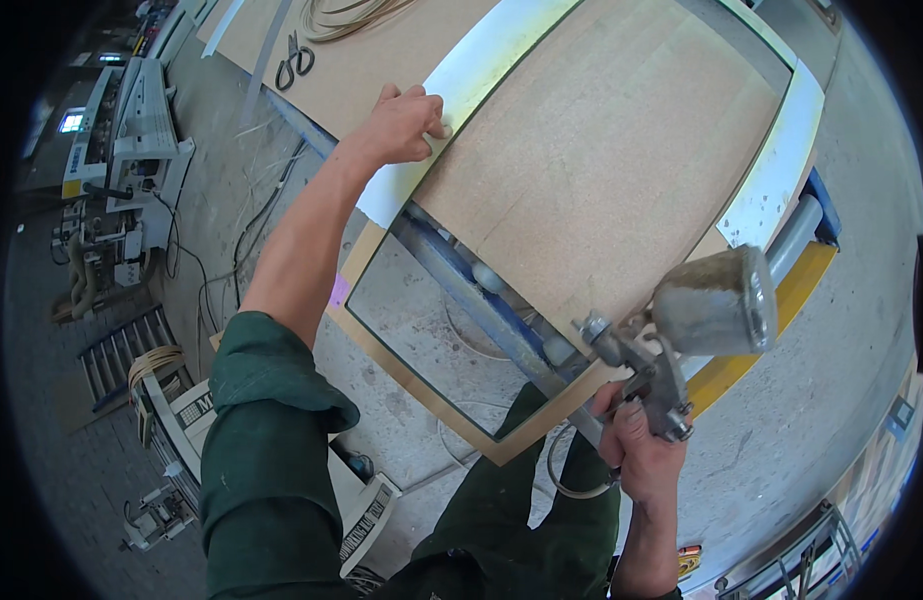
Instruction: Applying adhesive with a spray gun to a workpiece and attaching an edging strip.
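Note:
A large wooden frame (408, 385) lies in front of me, its side parts covered by a white, yellow-tinged layer (501, 48). My left hand (406, 125) is closed at the left side of this frame, fingers curled down by its inner edge; their tips are partly hidden. In my right hand (641, 450) is a metal spray gun (646, 370), gripped by its handle. A grey, stained paint cup (719, 302) sits tilted on the gun, above the frame's near right part. A hose (571, 490) runs from the handle.
Under the frame are a brown board (611, 150) and a blue metal stand (461, 280) with rollers. Scissors (294, 62) and coiled edging strips (351, 15) lie at the far left. A yellow rail (781, 325) runs at right. Cables (256, 225) cross the floor near machines.

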### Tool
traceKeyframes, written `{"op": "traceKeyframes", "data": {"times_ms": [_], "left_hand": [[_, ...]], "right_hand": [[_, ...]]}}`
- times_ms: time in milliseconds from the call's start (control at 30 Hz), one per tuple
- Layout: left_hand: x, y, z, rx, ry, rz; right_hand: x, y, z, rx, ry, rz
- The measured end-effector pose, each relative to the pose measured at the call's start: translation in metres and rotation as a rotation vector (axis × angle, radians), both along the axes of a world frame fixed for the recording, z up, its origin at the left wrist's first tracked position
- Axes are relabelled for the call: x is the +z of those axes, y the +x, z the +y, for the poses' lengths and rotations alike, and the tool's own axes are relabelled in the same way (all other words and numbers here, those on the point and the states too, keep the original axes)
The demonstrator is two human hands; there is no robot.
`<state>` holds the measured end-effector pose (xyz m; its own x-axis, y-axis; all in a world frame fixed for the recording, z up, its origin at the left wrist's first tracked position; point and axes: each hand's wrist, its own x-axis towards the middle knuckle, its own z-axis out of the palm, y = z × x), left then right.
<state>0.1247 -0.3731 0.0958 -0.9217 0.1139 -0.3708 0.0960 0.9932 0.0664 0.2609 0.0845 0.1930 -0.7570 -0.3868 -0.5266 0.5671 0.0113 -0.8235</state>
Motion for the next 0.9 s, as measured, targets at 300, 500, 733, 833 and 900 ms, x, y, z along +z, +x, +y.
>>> {"op": "traceKeyframes", "data": {"times_ms": [300, 500, 733, 833, 900], "left_hand": [[0.002, 0.015, -0.002, 0.06, 0.08, 0.158], [-0.003, 0.024, -0.004, 0.118, 0.055, 0.147], [-0.008, 0.033, -0.008, 0.127, 0.047, 0.173], [-0.009, 0.033, -0.01, 0.122, 0.052, 0.18], [-0.009, 0.031, -0.01, 0.113, 0.047, 0.182]], "right_hand": [[0.005, -0.067, -0.028, -0.137, 0.12, 0.159], [0.005, -0.082, -0.048, -0.184, 0.137, 0.166], [0.0, -0.034, -0.04, -0.113, 0.177, 0.082], [0.001, -0.009, -0.034, -0.088, 0.156, 0.072], [0.005, 0.004, -0.026, -0.035, 0.139, 0.03]]}}
